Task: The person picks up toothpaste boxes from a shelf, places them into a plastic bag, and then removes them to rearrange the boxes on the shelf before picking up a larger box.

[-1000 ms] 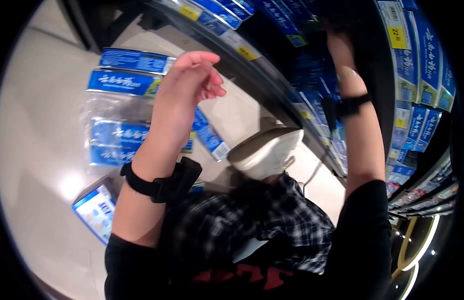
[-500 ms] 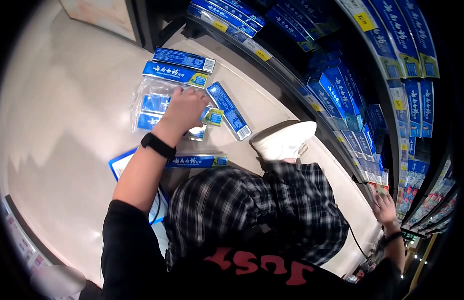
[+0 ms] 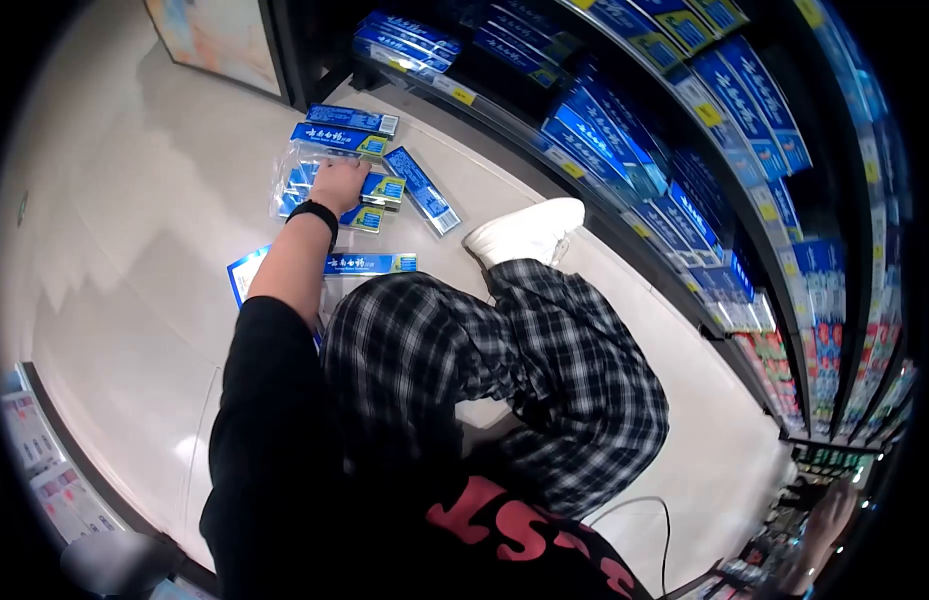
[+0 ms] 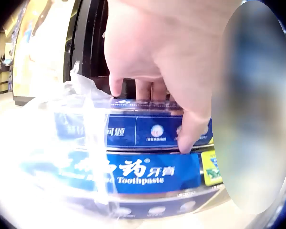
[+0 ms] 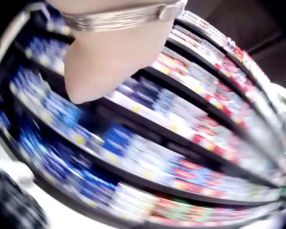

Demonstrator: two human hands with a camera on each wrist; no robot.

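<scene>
One plastic-wrapped bundle of toothpaste boxes (image 3: 386,190) lies on the floor (image 3: 134,250), and the left hand (image 3: 341,184) is on top of it. Its fingers are bent over the bundle's upper edge and its thumb is pressed to the side, a partly closed grip. The left wrist view shows at least two boxes stacked in the bundle; the hand and the bunched, glaring wrap hide how many there are in all.

Four loose toothpaste boxes lie around the bundle: two side by side just beyond it (image 3: 352,120) (image 3: 339,139), one slanted on its shelf side (image 3: 422,190), and one on its near side, by the plaid trousers (image 3: 494,370). A white box with a blue edge (image 3: 246,275) is also on the near side, mostly covered by the left arm. One white shoe (image 3: 529,232) shows past the slanted box.

The right hand (image 3: 832,515) is raised well apart from the bundle, at the lower right of the head view — small and blurred there, and cut off in the right wrist view. How far open it is, and whether it has hold of anything, I cannot tell. The shelves (image 3: 504,128) carry many more boxes, too crowded and smeared to count. A blurred oval covers the right part of the left wrist view.
</scene>
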